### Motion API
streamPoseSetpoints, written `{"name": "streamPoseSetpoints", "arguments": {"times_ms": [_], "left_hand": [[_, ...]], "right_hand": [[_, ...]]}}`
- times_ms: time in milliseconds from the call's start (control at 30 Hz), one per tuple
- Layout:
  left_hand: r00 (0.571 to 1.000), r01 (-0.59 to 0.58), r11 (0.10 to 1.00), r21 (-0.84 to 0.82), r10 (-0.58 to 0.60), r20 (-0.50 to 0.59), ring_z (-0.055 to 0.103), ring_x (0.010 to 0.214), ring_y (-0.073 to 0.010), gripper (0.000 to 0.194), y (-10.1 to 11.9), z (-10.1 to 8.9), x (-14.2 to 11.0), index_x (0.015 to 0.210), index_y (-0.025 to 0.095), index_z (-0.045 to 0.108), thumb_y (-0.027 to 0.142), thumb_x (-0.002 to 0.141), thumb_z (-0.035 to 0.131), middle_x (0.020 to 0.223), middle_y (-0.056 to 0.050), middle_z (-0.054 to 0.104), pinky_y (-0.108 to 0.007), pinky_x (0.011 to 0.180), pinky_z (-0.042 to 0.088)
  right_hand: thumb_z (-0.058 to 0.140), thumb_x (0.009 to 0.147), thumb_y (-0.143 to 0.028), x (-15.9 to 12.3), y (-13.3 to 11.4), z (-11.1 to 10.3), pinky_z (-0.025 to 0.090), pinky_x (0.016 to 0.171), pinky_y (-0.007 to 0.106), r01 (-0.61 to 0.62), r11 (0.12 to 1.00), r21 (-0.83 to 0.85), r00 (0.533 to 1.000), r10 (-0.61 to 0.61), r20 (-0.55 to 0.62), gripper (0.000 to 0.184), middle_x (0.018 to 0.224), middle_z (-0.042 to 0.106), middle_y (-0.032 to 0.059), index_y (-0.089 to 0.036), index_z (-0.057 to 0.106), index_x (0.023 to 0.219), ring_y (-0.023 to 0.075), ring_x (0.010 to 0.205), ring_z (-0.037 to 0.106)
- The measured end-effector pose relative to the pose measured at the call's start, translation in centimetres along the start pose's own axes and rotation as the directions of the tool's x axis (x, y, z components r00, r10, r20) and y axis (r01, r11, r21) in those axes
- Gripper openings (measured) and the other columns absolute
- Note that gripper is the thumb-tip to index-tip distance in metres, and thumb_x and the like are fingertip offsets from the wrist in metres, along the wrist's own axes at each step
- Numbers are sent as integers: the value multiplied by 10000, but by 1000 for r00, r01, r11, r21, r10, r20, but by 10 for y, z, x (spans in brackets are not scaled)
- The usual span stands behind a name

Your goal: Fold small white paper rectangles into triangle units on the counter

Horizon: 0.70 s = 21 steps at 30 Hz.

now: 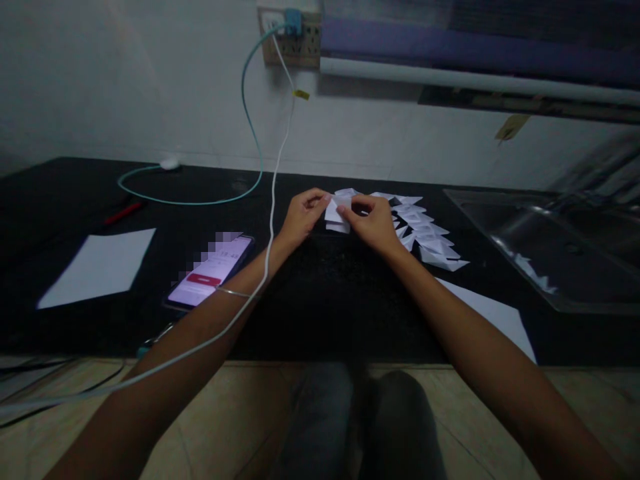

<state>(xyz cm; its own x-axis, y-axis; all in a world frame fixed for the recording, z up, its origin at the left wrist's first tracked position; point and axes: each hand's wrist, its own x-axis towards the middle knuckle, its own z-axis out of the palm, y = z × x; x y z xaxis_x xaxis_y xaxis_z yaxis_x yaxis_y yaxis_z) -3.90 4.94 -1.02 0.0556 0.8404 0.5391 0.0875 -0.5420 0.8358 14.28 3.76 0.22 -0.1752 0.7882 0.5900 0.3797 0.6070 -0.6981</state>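
Note:
A small folded piece of white paper (339,212) is pinched between my two hands above the dark counter. At its left edge, my left hand (306,212) closes thumb and fingertips on it. My right hand (373,219) grips the right side, thumb across the front face. Just behind and to the right of that hand lie several folded white paper triangles (425,230) in overlapping rows, partly hidden by it. A flat white sheet (487,310) lies under my right forearm, which covers part of it.
On the left are another white sheet (103,267), a red pen-like object (123,213) and a lit phone (213,270). A white cable (273,220) crosses over my left forearm. A teal cable (190,202) runs to the wall outlet (293,43). A metal sink (565,260) is at right.

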Motion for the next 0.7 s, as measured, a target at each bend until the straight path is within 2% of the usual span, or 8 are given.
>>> {"name": "streamPoseSetpoints", "arguments": {"times_ms": [167,267,367,467,600,700], "left_hand": [[972,236,960,-154,-232,44,543,523,-101,190,3,3,-3,935,190,726,375,894,707,586,16,583,-223,451,355],[965,260,935,-241,-246,88,634,638,-98,166,10,6,-6,920,186,708,349,909,676,737,-27,683,-200,475,392],[962,272,924,-269,-251,111,682,756,-106,167,16,6,-7,933,179,694,332,933,627,844,-50,719,-189,534,446],[956,291,911,-292,-263,131,688,776,-114,180,16,5,-7,963,174,676,333,952,594,870,-52,715,-191,547,459],[950,309,897,-315,-274,150,685,767,-121,149,11,5,-5,947,183,645,330,934,621,854,-42,690,-190,539,457],[952,302,892,-337,-262,159,678,745,-122,156,11,6,-5,927,192,633,341,903,674,816,-31,671,-190,533,462]], "right_hand": [[694,897,-381,-3,1,3,416,668,333,123,966,-227,989,-139,-53,260,717,605,21,-218,685,694,178,701,533],[675,920,-374,-4,0,3,389,665,331,164,944,-287,977,-195,-81,227,704,594,15,-229,740,757,175,682,520],[657,947,-401,-5,-3,2,371,644,321,139,960,-244,987,-156,-50,226,654,614,-4,-238,794,869,158,627,512],[657,951,-456,-6,-6,2,380,638,314,114,976,-185,992,-121,-26,273,664,665,-4,-238,812,902,152,621,537],[652,945,-514,-4,-5,2,413,653,315,92,989,-118,993,-99,-56,340,752,733,16,-231,804,831,162,677,592],[645,939,-533,-1,-2,1,415,637,309,45,996,-71,995,-52,-90,378,711,710,9,-217,784,783,154,660,585]]}}
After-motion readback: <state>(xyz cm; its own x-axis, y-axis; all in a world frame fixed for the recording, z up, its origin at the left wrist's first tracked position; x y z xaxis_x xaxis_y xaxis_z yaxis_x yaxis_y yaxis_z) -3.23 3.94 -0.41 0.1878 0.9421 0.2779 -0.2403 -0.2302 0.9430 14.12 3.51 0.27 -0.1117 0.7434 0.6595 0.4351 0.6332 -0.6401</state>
